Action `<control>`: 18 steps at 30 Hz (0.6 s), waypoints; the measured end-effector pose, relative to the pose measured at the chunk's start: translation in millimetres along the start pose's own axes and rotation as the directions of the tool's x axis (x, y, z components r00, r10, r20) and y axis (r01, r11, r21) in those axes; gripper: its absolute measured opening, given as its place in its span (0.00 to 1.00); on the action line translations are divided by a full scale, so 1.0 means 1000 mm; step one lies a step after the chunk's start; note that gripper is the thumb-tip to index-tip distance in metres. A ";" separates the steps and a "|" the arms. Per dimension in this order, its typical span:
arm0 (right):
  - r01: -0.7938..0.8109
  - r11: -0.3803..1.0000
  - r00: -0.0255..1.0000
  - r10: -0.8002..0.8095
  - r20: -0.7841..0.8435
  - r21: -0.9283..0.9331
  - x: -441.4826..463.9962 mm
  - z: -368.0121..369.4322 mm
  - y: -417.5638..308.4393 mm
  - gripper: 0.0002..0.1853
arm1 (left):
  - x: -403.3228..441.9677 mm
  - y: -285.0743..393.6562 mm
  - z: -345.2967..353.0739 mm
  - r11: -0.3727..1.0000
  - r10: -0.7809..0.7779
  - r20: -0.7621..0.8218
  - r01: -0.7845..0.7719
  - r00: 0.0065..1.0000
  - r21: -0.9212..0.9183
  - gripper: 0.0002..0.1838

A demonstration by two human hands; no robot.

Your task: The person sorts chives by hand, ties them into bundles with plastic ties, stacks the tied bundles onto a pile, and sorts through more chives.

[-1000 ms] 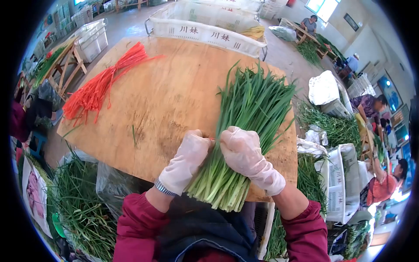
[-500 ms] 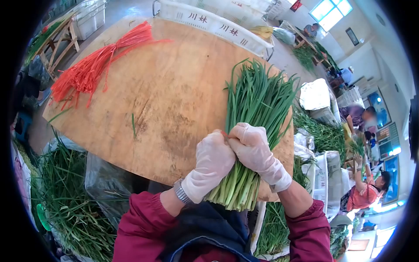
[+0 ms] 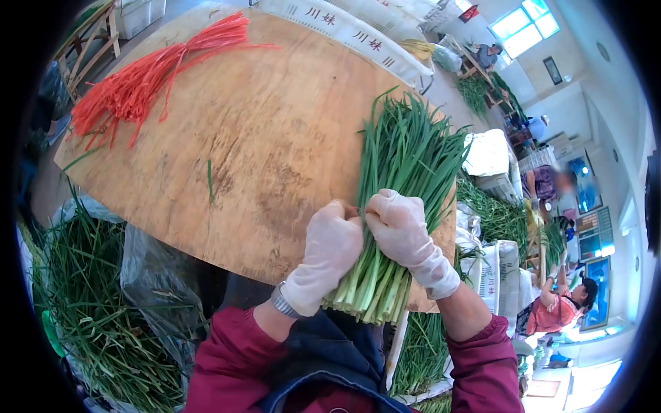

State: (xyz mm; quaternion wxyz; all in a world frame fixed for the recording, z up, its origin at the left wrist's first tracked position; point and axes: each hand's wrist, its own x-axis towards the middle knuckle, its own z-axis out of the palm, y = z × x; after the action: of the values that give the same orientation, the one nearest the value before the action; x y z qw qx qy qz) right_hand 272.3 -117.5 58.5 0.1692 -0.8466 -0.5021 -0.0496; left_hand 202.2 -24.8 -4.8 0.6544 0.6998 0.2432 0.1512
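Note:
A bundle of garlic chives (image 3: 406, 151) lies near the right edge of the wooden board, leaves pointing away and pale stem ends towards me. Both hands wear thin whitish gloves. My left hand (image 3: 332, 237) is closed in a fist beside the stems, and a short bit of red plastic tie shows by its fingers. On top of the stems my right hand (image 3: 401, 226) is closed, its knuckles close to the left. Most of the tie is hidden by the fingers. A bunch of red plastic ties (image 3: 138, 93) lies at the board's far left.
The wooden board (image 3: 261, 124) spans the middle. White crates (image 3: 344, 31) stand behind it. Loose greens (image 3: 96, 303) pile up at lower left beside clear plastic (image 3: 158, 275); more greens (image 3: 496, 217) lie at right. Other people (image 3: 558, 310) work at far right.
The hands have drawn slightly apart, the left shifting a little leftwards, with the tie between them. The bundle stays on the board. The whole view has tilted slightly.

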 end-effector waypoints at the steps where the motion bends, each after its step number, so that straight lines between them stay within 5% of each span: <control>1: -0.008 1.000 1.000 0.008 -0.011 0.010 -0.001 0.000 0.000 0.04 | -0.004 0.004 0.001 0.999 0.029 -0.001 -0.029 1.000 0.028 0.09; 7: 0.013 0.998 1.000 -0.012 -0.012 0.057 -0.004 0.000 0.004 0.04 | -0.006 0.004 0.007 0.973 0.176 -0.028 -0.170 0.984 0.155 0.09; 11: 0.036 0.999 0.999 -0.036 0.022 0.007 -0.001 0.000 0.003 0.02 | 0.003 -0.002 -0.003 0.998 -0.046 0.113 0.051 0.993 -0.042 0.09; 18: 0.040 0.998 0.998 -0.038 0.047 -0.044 0.000 0.002 0.001 0.04 | -0.001 -0.003 -0.007 0.961 0.176 -0.076 -0.154 0.981 0.228 0.08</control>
State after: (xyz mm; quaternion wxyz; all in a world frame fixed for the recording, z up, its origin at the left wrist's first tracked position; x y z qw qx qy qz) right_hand 272.9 -116.9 56.8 0.1375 -0.8411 -0.5212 -0.0449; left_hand 197.1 -19.6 -6.9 0.5451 0.7781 0.2304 0.2105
